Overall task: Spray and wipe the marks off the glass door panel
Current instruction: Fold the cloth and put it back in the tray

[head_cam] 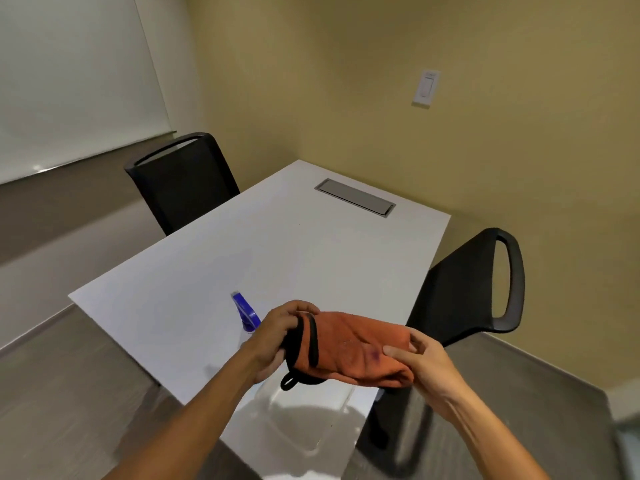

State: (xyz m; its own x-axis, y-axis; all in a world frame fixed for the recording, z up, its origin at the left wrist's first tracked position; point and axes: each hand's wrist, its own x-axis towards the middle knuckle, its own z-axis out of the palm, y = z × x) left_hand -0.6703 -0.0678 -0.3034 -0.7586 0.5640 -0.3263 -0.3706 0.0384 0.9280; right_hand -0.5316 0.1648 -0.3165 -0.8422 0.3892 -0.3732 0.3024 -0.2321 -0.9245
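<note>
Orange microfibre, edged in black, was the thing in both hands: the cleaning cloth hung bunched above the near end of the white desk, its long axis running from one hand across to the other. The left hand had its fingers curled shut over the black-trimmed end, where a small hanging loop dangled below. The right hand pinched the opposite end, thumb on top and the other fingers tucked beneath the fabric.

The spray bottle stood on the desk just beyond the left hand's fingers, its blue trigger head showing and its clear body largely hidden behind that wrist. It lay well apart from the right hand, so the left looked the nearer to take it, once it let go of the cloth.

No glass door panel showed anywhere in view, so spraying and wiping seemed not yet begun.
</note>
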